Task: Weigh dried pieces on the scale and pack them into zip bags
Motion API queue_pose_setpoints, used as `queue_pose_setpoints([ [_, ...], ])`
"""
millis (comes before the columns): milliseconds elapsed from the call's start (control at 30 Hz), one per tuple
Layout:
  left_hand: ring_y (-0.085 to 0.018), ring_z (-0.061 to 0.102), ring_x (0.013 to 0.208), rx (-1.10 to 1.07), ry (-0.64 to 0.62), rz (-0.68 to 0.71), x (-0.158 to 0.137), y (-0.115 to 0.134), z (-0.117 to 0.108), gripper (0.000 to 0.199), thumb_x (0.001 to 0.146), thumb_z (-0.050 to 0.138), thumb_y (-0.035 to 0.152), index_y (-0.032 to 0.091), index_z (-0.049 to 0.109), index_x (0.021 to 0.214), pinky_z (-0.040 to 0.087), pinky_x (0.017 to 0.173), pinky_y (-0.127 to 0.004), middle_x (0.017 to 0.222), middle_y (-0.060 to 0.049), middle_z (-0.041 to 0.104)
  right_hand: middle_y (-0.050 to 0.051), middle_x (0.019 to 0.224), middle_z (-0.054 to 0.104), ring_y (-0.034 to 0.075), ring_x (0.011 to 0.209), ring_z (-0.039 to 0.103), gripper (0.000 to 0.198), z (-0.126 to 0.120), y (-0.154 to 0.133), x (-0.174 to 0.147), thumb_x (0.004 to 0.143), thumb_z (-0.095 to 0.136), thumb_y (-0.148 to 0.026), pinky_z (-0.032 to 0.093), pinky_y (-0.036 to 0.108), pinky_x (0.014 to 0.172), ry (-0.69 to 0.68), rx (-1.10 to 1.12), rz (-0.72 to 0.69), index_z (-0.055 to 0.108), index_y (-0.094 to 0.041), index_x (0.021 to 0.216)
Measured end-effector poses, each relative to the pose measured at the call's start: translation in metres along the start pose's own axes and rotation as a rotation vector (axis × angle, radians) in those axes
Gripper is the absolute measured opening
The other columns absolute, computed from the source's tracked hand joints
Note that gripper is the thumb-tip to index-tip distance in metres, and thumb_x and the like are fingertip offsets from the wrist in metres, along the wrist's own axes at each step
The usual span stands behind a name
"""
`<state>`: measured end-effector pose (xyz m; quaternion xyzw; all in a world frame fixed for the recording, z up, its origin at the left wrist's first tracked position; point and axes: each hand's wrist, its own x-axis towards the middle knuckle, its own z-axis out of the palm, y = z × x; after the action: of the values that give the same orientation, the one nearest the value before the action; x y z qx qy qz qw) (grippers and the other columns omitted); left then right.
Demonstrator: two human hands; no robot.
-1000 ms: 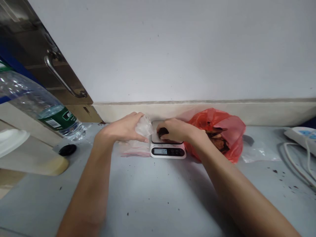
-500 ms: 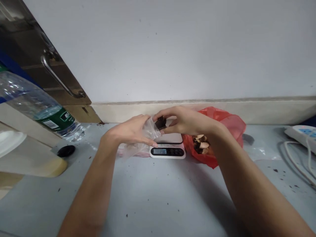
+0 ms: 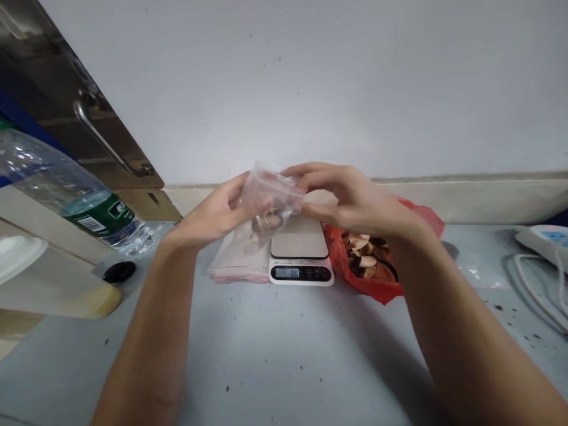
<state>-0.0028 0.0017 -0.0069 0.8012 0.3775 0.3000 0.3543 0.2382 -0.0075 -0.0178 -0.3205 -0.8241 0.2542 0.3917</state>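
Note:
Between my hands, above the scale, is a clear zip bag [image 3: 266, 198] with pale and dark dried mushroom slices inside. My left hand [image 3: 222, 207] grips the bag's left side. At its top right edge, my right hand [image 3: 335, 192] holds the rim, with thumb and fingers on either side. Beneath lies a small white kitchen scale [image 3: 302, 239] with a bare pan, its display reading 0.0. A stack of clear zip bags [image 3: 239, 260] rests against the scale's left side. To the right, a red plastic bag [image 3: 370, 290] stands open with dried mushroom slices [image 3: 366, 260] in it.
At the left are a water bottle [image 3: 97, 207], a pale plastic container [image 3: 48, 284] and a black cap [image 3: 119, 271]. A white device [image 3: 544, 239] with a cable lies at the right. Dark crumbs dot the grey table [image 3: 248, 355]; a white wall rises behind.
Mushroom pieces have left the scale pan and are in the zip bag. Both hands lifted the bag up off the scale, and the display went from 23.8 to 0.0.

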Motion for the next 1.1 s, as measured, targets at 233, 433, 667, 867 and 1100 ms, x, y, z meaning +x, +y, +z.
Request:
queue_pose_setpoints([
  [233, -0.024, 0.075, 0.099, -0.061, 0.193, 0.045, 0.0, 0.005, 0.001, 0.045, 0.082, 0.081, 0.062, 0.022, 0.079, 0.103, 0.062, 0.084, -0.031, 0.105, -0.007, 0.08, 0.001, 0.08, 0.073, 0.02, 0.077, 0.067, 0.025, -0.005, -0.014, 0.0, 0.071, 0.089, -0.04, 0.056, 0.034, 0.07, 0.114, 0.189, 0.124, 0.07, -0.023, 0.073],
  [433, -0.021, 0.074, 0.082, -0.017, 0.277, -0.027, 0.002, 0.004, 0.002, 0.027, 0.068, 0.091, 0.038, 0.02, 0.076, 0.082, 0.06, 0.076, -0.029, 0.08, -0.003, 0.077, 0.0, 0.064, 0.065, 0.015, 0.055, 0.056, 0.026, -0.011, -0.014, -0.002, 0.073, 0.09, -0.03, 0.043, 0.031, 0.049, 0.194, 0.181, 0.3, 0.066, -0.024, 0.066],
  [667, -0.022, 0.075, 0.096, -0.03, 0.356, 0.101, 0.003, 0.0, 0.002, 0.029, 0.073, 0.086, 0.038, 0.023, 0.072, 0.094, 0.062, 0.087, -0.031, 0.101, -0.004, 0.078, 0.0, 0.065, 0.067, 0.015, 0.062, 0.061, 0.031, -0.026, -0.01, -0.008, 0.066, 0.094, -0.028, 0.048, 0.03, 0.056, 0.191, 0.197, 0.291, 0.064, -0.022, 0.063],
  [867, -0.024, 0.078, 0.085, 0.023, 0.119, -0.023, 0.006, 0.003, 0.01, 0.025, 0.076, 0.086, 0.036, 0.019, 0.073, 0.09, 0.064, 0.086, -0.037, 0.082, -0.004, 0.078, 0.0, 0.067, 0.068, 0.015, 0.065, 0.061, 0.028, -0.027, -0.011, -0.009, 0.069, 0.09, -0.028, 0.048, 0.03, 0.056, 0.198, 0.18, 0.241, 0.063, -0.023, 0.065],
  [1100, -0.023, 0.077, 0.083, 0.065, 0.155, -0.042, 0.005, 0.006, 0.009, 0.02, 0.081, 0.082, 0.035, 0.019, 0.077, 0.091, 0.063, 0.083, -0.034, 0.076, -0.004, 0.078, 0.0, 0.064, 0.065, 0.016, 0.063, 0.06, 0.025, -0.029, -0.008, -0.008, 0.068, 0.086, -0.025, 0.05, 0.031, 0.057, 0.28, 0.132, 0.253, 0.061, -0.023, 0.061],
])
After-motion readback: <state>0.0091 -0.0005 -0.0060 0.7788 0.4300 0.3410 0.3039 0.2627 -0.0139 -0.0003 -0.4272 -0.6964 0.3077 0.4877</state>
